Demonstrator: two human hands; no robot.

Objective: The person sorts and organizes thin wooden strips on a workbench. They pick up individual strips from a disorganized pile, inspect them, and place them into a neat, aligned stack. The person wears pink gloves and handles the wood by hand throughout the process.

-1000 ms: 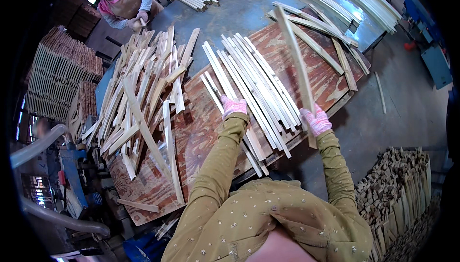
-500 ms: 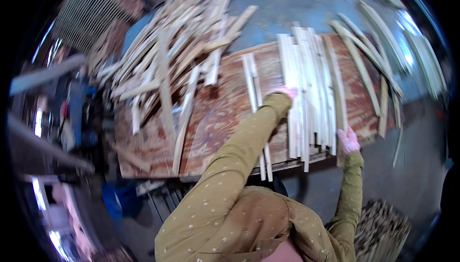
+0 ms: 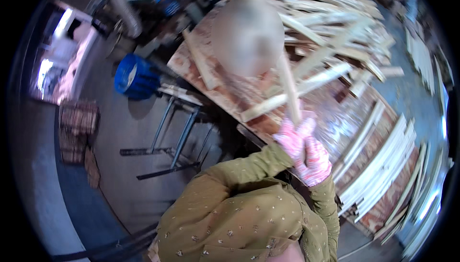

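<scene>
My two hands in pink gloves are pressed together in front of my chest, above the near edge of the plywood tabletop (image 3: pixel 335 118). My left hand (image 3: pixel 291 135) is closed around the lower end of a long pale wooden slat (image 3: pixel 289 87), which rises steeply away from me. My right hand (image 3: pixel 315 162) sits just under the left one, fingers curled, and seems to grip the same slat end. Olive sleeves cover both my arms.
A loose heap of slats (image 3: pixel 335 32) covers the far side of the table, and a neat row of slats (image 3: pixel 383 166) lies to the right. A blue barrel (image 3: pixel 134 77), the metal trestle legs (image 3: pixel 179 132) and stacked wood (image 3: pixel 76 128) stand on the floor to the left.
The view has swung far to the left. My hands, spread apart on the row of slats before, have come together and lifted one slat up on end.
</scene>
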